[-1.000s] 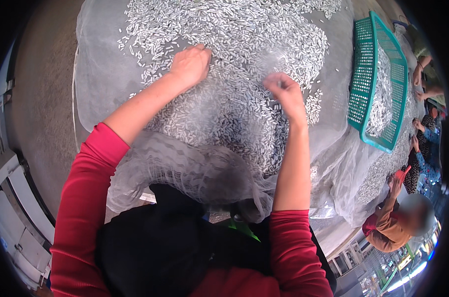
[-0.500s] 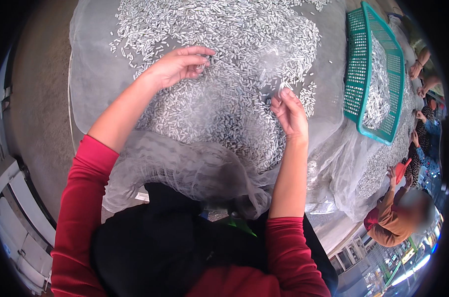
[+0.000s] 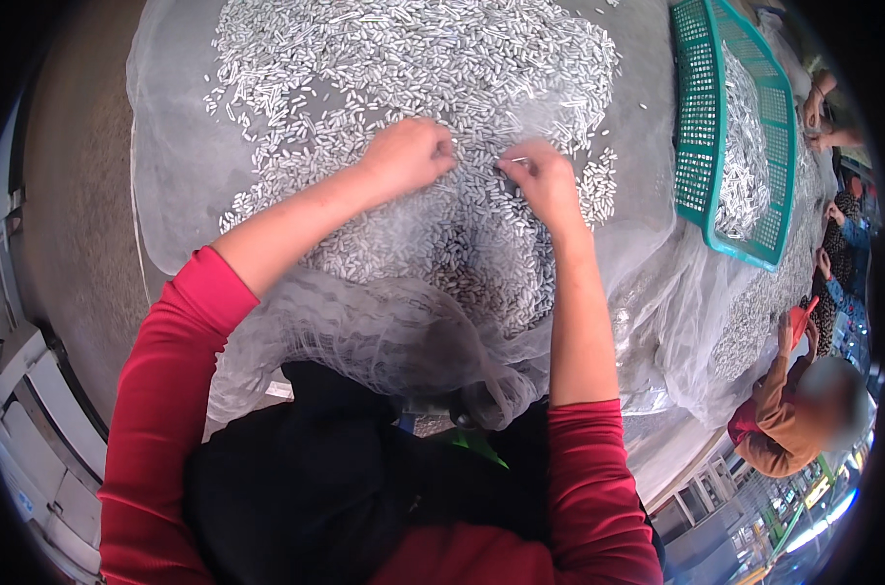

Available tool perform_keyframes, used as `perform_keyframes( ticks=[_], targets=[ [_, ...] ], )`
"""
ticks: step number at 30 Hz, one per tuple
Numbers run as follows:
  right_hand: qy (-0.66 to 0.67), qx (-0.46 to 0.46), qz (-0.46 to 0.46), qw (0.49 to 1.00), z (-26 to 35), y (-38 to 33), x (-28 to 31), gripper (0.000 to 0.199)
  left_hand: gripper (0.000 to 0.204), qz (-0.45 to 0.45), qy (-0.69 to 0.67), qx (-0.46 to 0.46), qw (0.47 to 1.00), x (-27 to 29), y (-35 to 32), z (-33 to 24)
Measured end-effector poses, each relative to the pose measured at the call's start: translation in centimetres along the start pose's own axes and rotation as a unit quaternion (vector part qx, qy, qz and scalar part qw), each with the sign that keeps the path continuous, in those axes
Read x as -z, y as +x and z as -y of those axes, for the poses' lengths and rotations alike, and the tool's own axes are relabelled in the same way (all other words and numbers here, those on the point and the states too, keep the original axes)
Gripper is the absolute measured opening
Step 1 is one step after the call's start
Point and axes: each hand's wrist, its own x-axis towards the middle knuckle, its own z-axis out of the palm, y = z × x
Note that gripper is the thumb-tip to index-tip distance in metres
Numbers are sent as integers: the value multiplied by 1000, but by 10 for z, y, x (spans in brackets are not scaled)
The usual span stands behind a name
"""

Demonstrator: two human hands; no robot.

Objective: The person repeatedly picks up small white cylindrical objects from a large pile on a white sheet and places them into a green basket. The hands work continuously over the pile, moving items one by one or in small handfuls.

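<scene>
Brown-grey floor (image 3: 77, 195) runs along the left, beside the broad work surface under a pale translucent sheet (image 3: 174, 185). Across that sheet, right in front of me, spreads a wide heap of small silvery rod-shaped pieces (image 3: 393, 54), brighter at the far side, duller grey nearer me. A gauzy, whitish net (image 3: 364, 317) lies bunched along the edge closest to my body. On the right, a co-worker in an orange-brown top (image 3: 788, 439) holds a bright red object (image 3: 801, 320) whose shape I can't make out.

Between the heap and the co-workers' area stands a long teal basket of perforated plastic (image 3: 698, 127), tilted in my view. Inside it lie many slim silvery pieces (image 3: 745, 180), well below its upper rim.

Over the middle of the heap is my left hand (image 3: 410, 156), fingers curled under; I can't tell whether they hold anything. Just to its right is my right hand (image 3: 542, 180), thumb and fingertips together on a thin pale piece (image 3: 518, 159).

Half a second ago my left fingers were stretched out and more open; now they're bent, and both hands are nearer each other. The basket's contents look the same.
</scene>
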Motion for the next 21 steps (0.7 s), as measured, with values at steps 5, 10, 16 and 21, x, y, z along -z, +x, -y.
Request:
perform_keyframes(
  ticks=[5, 10, 16, 21],
  targets=[
    [412, -153, -1, 898, -2, 0, 12, 11, 11, -14, 75, -38, 996, -8, -1, -2],
    [135, -55, -30, 989, -1, 25, 0, 13, 11, 59, -82, 31, 994, 5, 5, 13],
    [114, -89, -18, 989, -2, 31, 1, 15, 13, 200, -545, 119, 805, 30, 0, 21],
    [573, -188, -18, 798, -15, 1, 18, 10, 19, 252, -596, 93, 757, 42, -3, 17]
  ],
)
